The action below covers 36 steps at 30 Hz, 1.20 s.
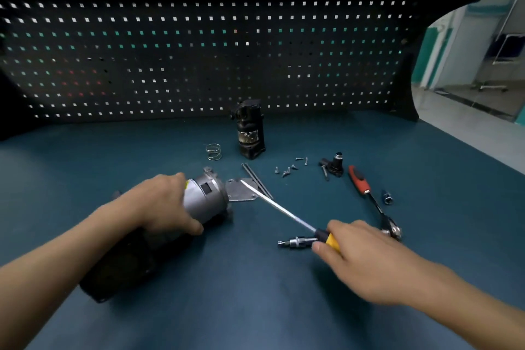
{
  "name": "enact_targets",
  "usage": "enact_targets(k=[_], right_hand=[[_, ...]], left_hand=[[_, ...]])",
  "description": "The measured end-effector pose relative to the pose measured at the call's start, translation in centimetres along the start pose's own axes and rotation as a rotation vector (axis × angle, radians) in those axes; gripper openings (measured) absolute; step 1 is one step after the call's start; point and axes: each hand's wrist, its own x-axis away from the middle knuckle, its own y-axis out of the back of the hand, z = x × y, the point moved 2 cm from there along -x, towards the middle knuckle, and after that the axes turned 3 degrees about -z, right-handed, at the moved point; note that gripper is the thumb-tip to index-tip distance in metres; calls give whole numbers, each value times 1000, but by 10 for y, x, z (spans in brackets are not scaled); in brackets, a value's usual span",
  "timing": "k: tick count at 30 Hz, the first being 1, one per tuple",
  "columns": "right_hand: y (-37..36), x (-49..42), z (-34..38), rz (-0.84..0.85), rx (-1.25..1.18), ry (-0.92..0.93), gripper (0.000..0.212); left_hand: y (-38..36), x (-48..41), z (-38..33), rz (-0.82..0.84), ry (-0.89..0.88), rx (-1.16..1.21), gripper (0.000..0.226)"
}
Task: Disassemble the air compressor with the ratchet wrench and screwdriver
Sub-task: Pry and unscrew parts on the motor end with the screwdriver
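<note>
Dark teal surface (255, 307) runs back to a black pegboard (199, 51), and the work sits toward its near left.

The air compressor (207, 199) lies on its side there, its grey metal cylinder pointing away and to the right, its black housing trailing toward the person. It looks heavy, rigid and smooth, so on its round flank it would likely roll or twist under tool force. The left hand (164, 204) clamps it from above at the join of grey and black, fingers curled over the top and thumb on the near side. That seems the sound place to hold it: broad, stiff, clear of the open end.

The right hand (360, 250) wraps the yellow-and-black handle of the screwdriver (278, 212), whose long shaft slants up-left, its tip over a flat metal plate (241, 189) just beside the cylinder's end. Whether the tip touches the plate I cannot tell.

Further out lie two long bolts (257, 180), loose screws (288, 169), a coil spring (213, 151), an upright black component (251, 129) and a small black fitting (335, 166). The ratchet wrench (359, 180), red-handled, rests untouched to the right, with a socket (387, 197) near it and a bit holder (298, 243) beside the right hand.
</note>
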Motion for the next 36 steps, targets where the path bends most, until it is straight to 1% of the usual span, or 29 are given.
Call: enact_targets(k=[3,8,11,15,21,25,30,32,36], right_hand=[[-11,2,3,-19,-19,26,40],[-9,-4,13,-59,-66,38,41],[-10,-9,21,-64,-104,62,41],[-8,-11,21,-13,-192,43,42],[-1,-8,16,14,-192,31,43],[2,-16,22,-11,-155,33,42],[9,-20,28,-25,-111,31,40],[11,-20,29,-28,-96,28,39],[11,-14,27,-30,-74,19,41]], left_hand=[[8,-14,11,62,-3,77,69],[20,-25,15,187,-71,228,77],[25,-31,17,246,-86,225,84],[29,-38,19,311,-90,249,89],[22,-42,17,230,-91,203,91],[15,-37,14,161,-95,164,92],[9,-33,12,80,-56,128,91],[6,-34,13,54,-49,125,88],[-2,-35,11,-49,-5,74,72]])
